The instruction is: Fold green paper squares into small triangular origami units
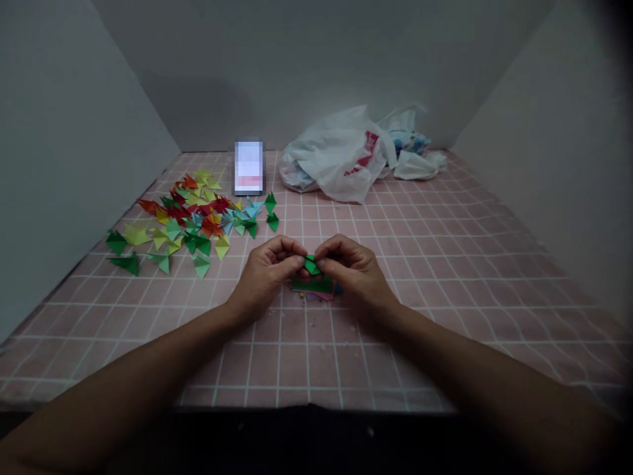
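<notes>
Between my two hands is a small piece of folded green origami paper [312, 265]. My left hand [270, 267] pinches its left side between thumb and fingers, and my right hand [351, 267] pinches the right side the same way. Both hands are closed, and the fingertips cover part of the folds. Just below the hands, a stack of coloured paper sheets [316, 285] lies on the table, green on top with pink and purple edges showing. To the left spreads a pile of folded paper cranes [198, 243] in green, yellow, red, orange and light blue.
A phone [248, 166] with a lit, blurred screen stands upright behind the cranes. White plastic bags [341, 155] lie at the back, right of centre. A pink checked cloth [445, 264] covers the table, with grey walls [316, 66] at the back and sides.
</notes>
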Tool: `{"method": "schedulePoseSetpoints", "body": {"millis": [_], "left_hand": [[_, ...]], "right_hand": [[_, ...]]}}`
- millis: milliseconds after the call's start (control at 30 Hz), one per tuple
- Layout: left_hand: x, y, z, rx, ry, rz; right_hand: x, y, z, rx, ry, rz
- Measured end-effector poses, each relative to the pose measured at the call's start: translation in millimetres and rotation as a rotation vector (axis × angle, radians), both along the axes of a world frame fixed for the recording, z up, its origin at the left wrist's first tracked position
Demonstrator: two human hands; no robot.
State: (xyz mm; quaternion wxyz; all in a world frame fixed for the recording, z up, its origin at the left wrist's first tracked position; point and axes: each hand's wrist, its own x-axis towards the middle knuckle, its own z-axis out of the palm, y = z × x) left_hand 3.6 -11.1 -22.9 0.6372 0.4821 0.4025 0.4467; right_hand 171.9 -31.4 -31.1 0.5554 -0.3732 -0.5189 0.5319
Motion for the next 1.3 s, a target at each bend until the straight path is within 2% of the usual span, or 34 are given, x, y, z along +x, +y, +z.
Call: {"method": "schedulePoseSetpoints", "body": {"millis": [467, 733, 867, 1300], "left_hand": [[-1.8, 2.3, 1.6, 0.036, 0.093, -0.050], [0.8, -0.2, 4.9, 0.197, 0.201, 0.051], [0.8, -1.2, 3.8, 0.280, 0.286, 0.084], [1.7, 1.2, 4.3, 0.169, 0.183, 0.020]], "right_hand": [[-1.3, -0.2, -2.5, 0.035, -0.081, -0.021], [0.3, 0.1, -0.5, -0.064, 0.004, 0.034], [0.4, -0.3, 1.4, -0.098, -0.034, 0.040], [1.7, 2.8, -0.8, -0.196, 0.055, 0.048]]}}
